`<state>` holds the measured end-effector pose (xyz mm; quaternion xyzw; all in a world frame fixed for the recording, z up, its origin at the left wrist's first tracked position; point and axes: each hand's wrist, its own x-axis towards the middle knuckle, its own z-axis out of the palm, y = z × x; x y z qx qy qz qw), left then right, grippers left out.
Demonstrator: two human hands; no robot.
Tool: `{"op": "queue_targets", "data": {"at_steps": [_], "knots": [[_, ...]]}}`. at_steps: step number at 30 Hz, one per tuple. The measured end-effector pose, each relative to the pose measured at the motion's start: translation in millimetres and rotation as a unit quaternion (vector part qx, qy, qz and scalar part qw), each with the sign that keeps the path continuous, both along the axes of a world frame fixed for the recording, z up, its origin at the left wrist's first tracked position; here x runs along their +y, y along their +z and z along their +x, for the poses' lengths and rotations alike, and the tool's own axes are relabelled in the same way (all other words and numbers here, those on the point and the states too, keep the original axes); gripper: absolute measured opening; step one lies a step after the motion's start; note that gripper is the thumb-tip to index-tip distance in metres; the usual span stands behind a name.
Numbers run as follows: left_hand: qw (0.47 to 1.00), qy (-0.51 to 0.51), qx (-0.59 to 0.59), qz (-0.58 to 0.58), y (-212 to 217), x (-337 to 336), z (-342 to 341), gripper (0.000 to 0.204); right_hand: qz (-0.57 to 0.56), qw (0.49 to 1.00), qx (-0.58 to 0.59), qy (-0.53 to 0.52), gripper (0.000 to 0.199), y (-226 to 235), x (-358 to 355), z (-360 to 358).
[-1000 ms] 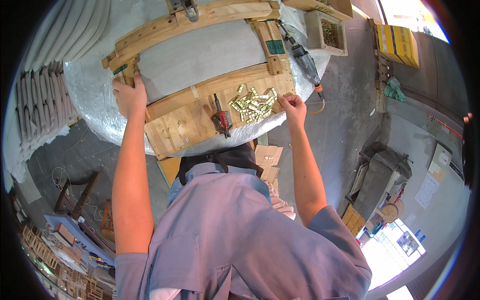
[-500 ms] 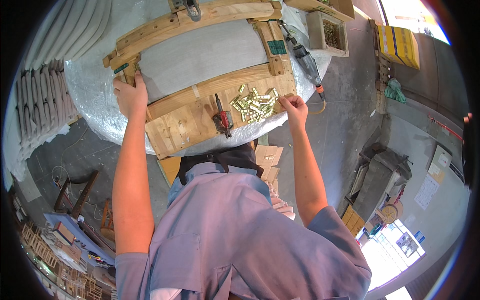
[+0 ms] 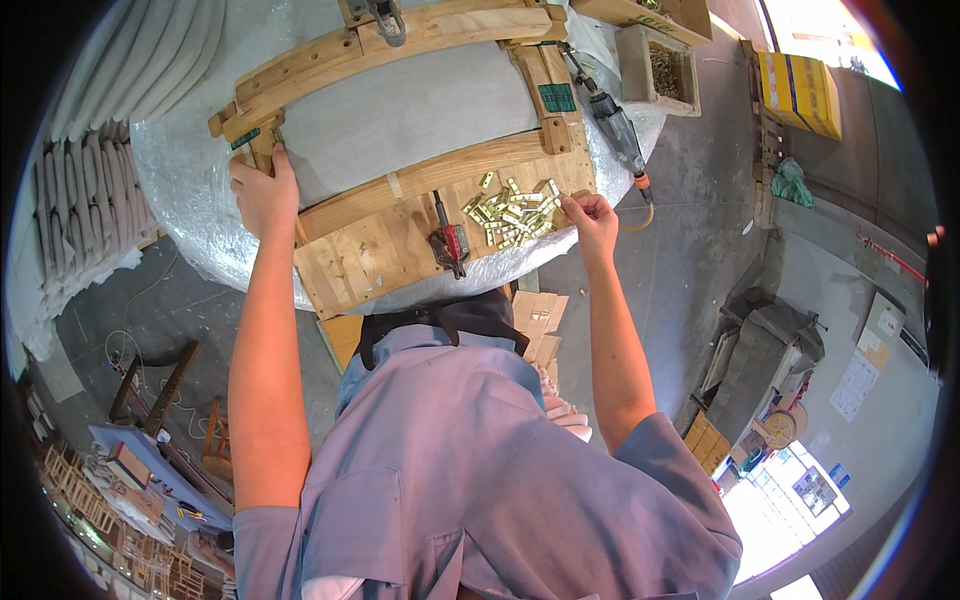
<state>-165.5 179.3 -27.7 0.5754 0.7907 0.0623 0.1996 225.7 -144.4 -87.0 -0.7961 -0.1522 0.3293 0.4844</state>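
Observation:
My left hand [image 3: 263, 190] rests on the left end of a curved wooden frame [image 3: 400, 40] lying on a round table wrapped in silvery plastic [image 3: 400, 110]. My right hand [image 3: 592, 215] pinches at the right edge of a heap of small brass hinges [image 3: 510, 212] spread on a wooden board [image 3: 370, 255]. A red toggle clamp [image 3: 448, 240] is fixed to the board between my hands. Whether the right fingers hold a hinge is too small to tell.
A power screwdriver with a cord [image 3: 615, 125] lies on the table's right side. A wooden box of screws [image 3: 660, 65] stands at the back right. Stacked pale curved parts [image 3: 85, 210] sit to the left, yellow boxes [image 3: 800, 90] to the far right. Grey floor surrounds the table.
My right hand has shifted slightly at the edge of the hinge heap. My left hand stays on the frame's left end.

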Motion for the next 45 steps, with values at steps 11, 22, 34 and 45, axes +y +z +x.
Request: {"op": "queue_targets", "data": {"at_steps": [11, 22, 34, 45], "knots": [[1.0, 0.002, 0.002, 0.011, -6.6, 0.3, -2.4, 0.09, 0.046, 0.999, 0.026, -0.004, 0.022, 0.6, -1.4, -0.5], [1.0, 0.002, 0.009, 0.005, -5.6, 1.3, -1.5, 0.09, -0.046, 0.999, -0.007, -0.024, 0.027, 3.6, 9.2, 1.4], [1.0, 0.017, -0.015, 0.012, -1.7, -1.6, 1.3, 0.091, 0.017, 0.995, 0.057, -0.082, 0.028, -11.5, -0.6, 14.9], [0.999, 0.017, -0.016, 0.038, 3.1, -3.2, 1.4, 0.083, 0.07, 0.996, -0.028, -0.044, 0.045, 77.4, 85.8, -45.4]]}}
